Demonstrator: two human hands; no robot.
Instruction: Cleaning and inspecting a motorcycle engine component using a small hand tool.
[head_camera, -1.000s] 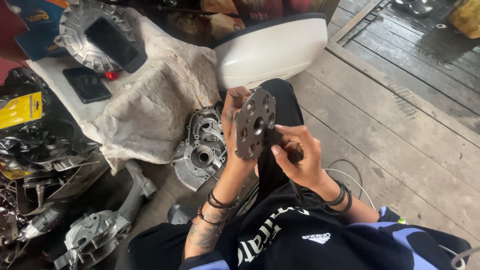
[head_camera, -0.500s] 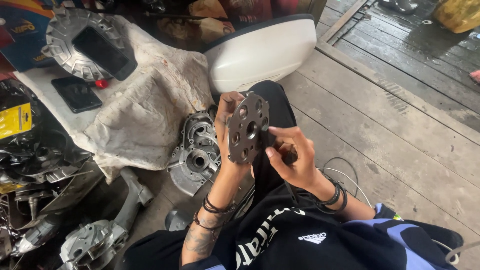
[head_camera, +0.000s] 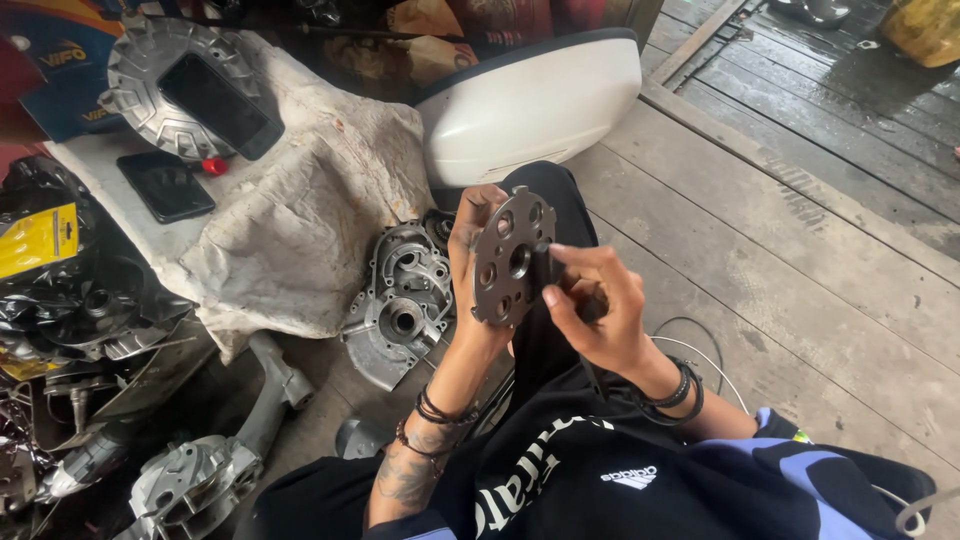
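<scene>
Left hand (head_camera: 468, 262) clamped on the rim of a round metal plate (head_camera: 510, 258), thumb side hidden behind it, holding it upright just above the lap. Right hand (head_camera: 590, 310) closed too, fingertips (head_camera: 552, 292) pinching something small and dark at the plate's right edge; can't tell what exactly. Looks like a clutch plate or similar, dark steel, a ring of round holes around a centre bore. Probably stiff and fairly heavy for its size, no flex at all, maybe a bit oily, so slippery on the flat faces. Best held by the rim, or with a finger hooked through a hole. Not fragile, though a drop onto the plank floor (head_camera: 800, 250) would be loud. Just below the plate, an aluminium engine casing (head_camera: 395, 305) on the floor, next to a dirty cloth (head_camera: 290, 230) with a black phone (head_camera: 165, 186) on it. White scooter body panel (head_camera: 530, 105) behind.
</scene>
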